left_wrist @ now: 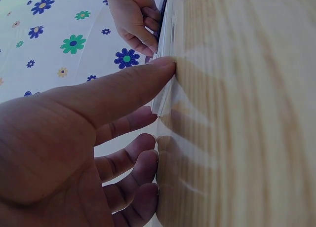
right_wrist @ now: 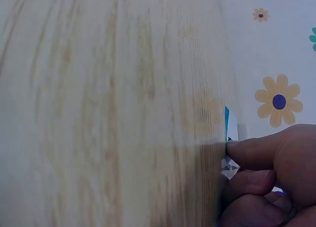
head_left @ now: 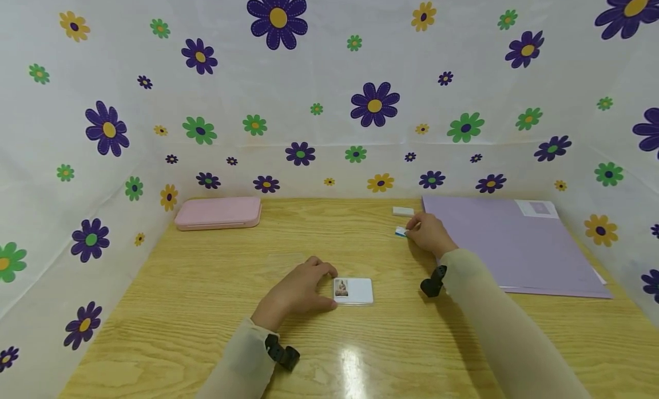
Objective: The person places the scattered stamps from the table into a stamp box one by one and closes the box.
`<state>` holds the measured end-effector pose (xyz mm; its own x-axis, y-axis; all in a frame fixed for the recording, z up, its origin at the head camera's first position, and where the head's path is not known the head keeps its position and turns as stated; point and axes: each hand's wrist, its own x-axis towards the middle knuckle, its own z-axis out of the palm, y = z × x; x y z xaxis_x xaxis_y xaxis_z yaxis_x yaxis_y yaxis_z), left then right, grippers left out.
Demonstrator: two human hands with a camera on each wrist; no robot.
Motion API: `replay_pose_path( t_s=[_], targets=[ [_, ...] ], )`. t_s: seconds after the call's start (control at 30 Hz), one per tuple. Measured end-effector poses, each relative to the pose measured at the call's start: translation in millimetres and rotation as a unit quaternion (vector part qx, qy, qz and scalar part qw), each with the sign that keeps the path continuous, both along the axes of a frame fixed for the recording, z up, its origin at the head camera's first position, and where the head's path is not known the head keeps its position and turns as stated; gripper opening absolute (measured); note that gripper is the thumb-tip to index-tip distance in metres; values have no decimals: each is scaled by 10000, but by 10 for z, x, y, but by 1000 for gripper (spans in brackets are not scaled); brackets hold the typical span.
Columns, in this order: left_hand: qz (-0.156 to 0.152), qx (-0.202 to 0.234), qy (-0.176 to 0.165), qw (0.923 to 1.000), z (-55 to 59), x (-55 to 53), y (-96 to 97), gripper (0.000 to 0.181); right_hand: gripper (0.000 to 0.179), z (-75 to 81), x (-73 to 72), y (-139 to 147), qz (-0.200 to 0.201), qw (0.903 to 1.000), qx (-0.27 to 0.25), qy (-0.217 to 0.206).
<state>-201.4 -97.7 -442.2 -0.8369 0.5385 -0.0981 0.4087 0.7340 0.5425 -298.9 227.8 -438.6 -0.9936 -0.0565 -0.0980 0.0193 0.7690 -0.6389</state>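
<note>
A flat white card case (head_left: 360,290) with clear edges and a small brown picture at its left end lies on the wooden table. My left hand (head_left: 304,290) holds its left end, thumb (left_wrist: 143,84) at the near corner and index finger at the far one. The other fingertips (left_wrist: 145,163) rest low by the tabletop. Farther back on the right, my right hand (head_left: 428,234) pinches a small white-and-blue block (head_left: 400,231) at its right end. The right wrist view shows the block's blue edge (right_wrist: 227,119), while my fingers hide the rest.
Just behind the block lies a plain white bar (head_left: 403,211). A large purple folder (head_left: 515,250) with a white label covers the right side. At the back left sits a pink case (head_left: 218,212). A clear flat piece (head_left: 285,261) lies behind my left hand.
</note>
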Motion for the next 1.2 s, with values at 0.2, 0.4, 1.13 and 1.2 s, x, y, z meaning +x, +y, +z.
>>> replay_pose_path(
  t_s=[0.2,0.4,1.13,1.2],
  targets=[
    [3,10,-2,10000,-8,-3,0,53,10,-36,-13,-8,-37,10000,-31,-17],
    [3,18,-14,10000,-20,-6,-2,53,9,-37,0,-11,-18,10000,-60,56],
    [-6,36,56,10000,-36,-6,-14,53,13,-28,79,-5,2,9993,-319,176],
    [-6,31,62,10000,-31,-4,-15,53,13,-19,93,-8,-12,9990,-416,130]
  ],
)
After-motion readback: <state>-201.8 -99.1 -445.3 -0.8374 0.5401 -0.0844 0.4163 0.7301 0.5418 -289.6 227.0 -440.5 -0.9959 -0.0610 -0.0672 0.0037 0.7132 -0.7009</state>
